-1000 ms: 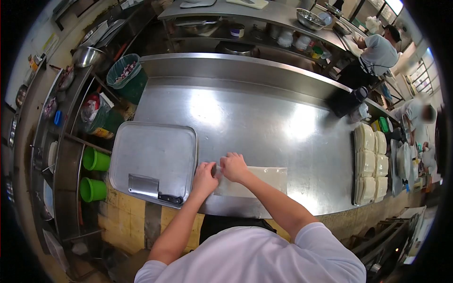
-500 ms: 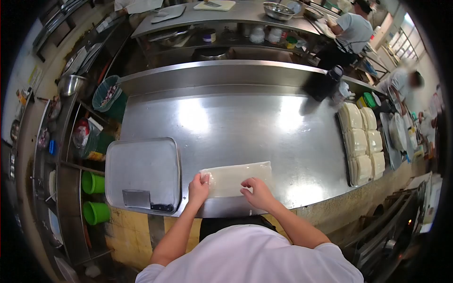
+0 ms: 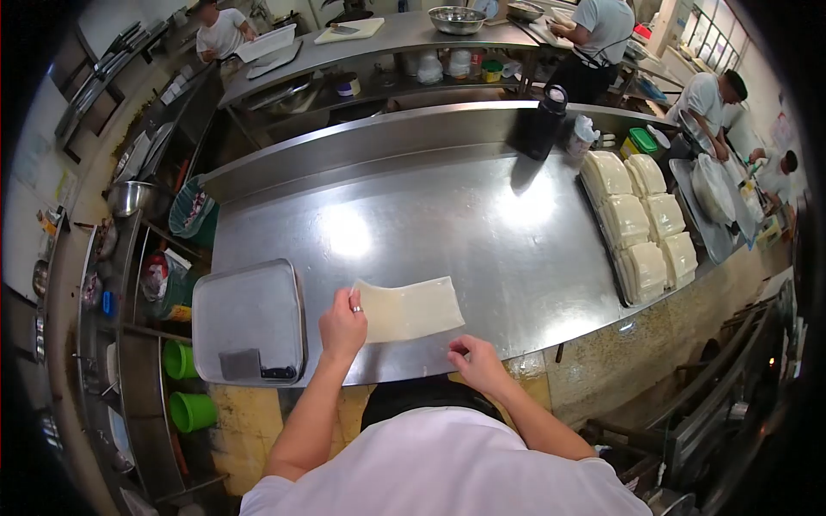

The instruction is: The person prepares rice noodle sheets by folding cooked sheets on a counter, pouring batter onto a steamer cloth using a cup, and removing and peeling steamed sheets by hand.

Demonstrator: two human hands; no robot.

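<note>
My left hand [image 3: 343, 327] grips the left end of a flat, pale, clear-wrapped packet [image 3: 411, 310], whose left part curves up from the steel table [image 3: 310, 198]. Near the packet's lower right corner is my right hand [image 3: 478, 363], fingers curled and close together, apart from the packet; whether anything small is between them cannot be made out. To the left lies a metal tray [image 3: 245, 311], with a cleaver [image 3: 240, 364] with a black handle on its front part. Similar pale packets [image 3: 625, 221] stand stacked in two rows on a dark tray at the right.
A dark bottle [image 3: 544, 125] and a white bag [image 3: 582, 136] stand near the table's raised back edge. Green buckets [image 3: 193, 411] are on the left below table height. A co-worker [image 3: 594, 39] stands behind the back counter, and another [image 3: 707, 101] at the right.
The view has turned to the right. My left hand has lifted the packet's left end. My right hand moved from the packet's left end to its right and came off it.
</note>
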